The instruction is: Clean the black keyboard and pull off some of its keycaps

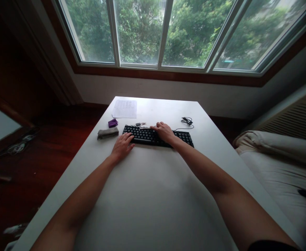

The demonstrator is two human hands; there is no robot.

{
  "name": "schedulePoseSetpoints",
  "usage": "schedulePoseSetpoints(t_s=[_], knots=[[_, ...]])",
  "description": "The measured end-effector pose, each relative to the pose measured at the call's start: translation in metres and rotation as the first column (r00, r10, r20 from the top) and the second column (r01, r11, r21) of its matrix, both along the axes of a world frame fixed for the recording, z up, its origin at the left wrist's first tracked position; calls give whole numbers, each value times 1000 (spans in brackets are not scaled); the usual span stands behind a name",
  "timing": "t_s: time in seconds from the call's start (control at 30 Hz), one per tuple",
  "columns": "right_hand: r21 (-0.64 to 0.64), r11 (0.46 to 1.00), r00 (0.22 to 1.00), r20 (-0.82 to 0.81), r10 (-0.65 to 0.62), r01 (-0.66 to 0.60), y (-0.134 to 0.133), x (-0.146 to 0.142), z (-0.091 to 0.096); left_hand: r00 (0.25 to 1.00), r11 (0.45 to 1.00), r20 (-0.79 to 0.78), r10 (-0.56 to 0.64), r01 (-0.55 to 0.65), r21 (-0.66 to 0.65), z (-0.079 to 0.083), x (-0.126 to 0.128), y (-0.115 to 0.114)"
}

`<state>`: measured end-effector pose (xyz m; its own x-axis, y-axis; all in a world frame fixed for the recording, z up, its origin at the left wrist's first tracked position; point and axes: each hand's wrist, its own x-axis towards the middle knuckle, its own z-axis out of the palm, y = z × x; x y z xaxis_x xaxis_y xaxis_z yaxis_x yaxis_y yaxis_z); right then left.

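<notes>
A black keyboard (149, 136) lies on the white table. My left hand (123, 143) rests at its left end, fingers stretched over the edge keys and thumb apart near the front edge. Over the upper middle of the keyboard is my right hand (163, 131), its fingers bent and closed together at the back rows. Whatever they hold, if anything, is too small to make out. A thin light-coloured strip (144, 128) shows along the back rows, left of my right fingertips. Just behind the keyboard sits a small dark and metallic item (140, 124).
Left of the keyboard are a folded grey cloth (108, 133) and a purple cloth (113, 122). A printed paper sheet (125, 108) lies at the back left of the table (153, 195). The keyboard's coiled black cable (187, 121) is at the back right. A cream sofa (270, 164) stands to the right.
</notes>
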<state>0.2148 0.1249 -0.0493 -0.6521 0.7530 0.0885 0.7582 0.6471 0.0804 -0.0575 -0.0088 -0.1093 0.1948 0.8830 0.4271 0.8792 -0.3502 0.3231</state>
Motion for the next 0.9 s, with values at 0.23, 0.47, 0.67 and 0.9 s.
schedulePoseSetpoints(t_s=[0.23, 0.47, 0.67, 0.9], knots=[[40, 999, 998, -55, 38, -36, -11, -31, -8, 1000, 1000, 7, 0, 0, -5, 0, -1, 2], [27, 998, 994, -91, 54, -51, -6, -49, -11, 998, 998, -5, -57, 57, -32, -2, -11, -1], [104, 993, 992, -112, 58, -46, 2, 5, -19, 999, 998, -5, -41, 40, -38, -1, -10, -2], [164, 986, 991, -133, 15, 7, 0, 69, -32, 999, 1000, -34, -10, 10, -25, 0, -7, -2]])
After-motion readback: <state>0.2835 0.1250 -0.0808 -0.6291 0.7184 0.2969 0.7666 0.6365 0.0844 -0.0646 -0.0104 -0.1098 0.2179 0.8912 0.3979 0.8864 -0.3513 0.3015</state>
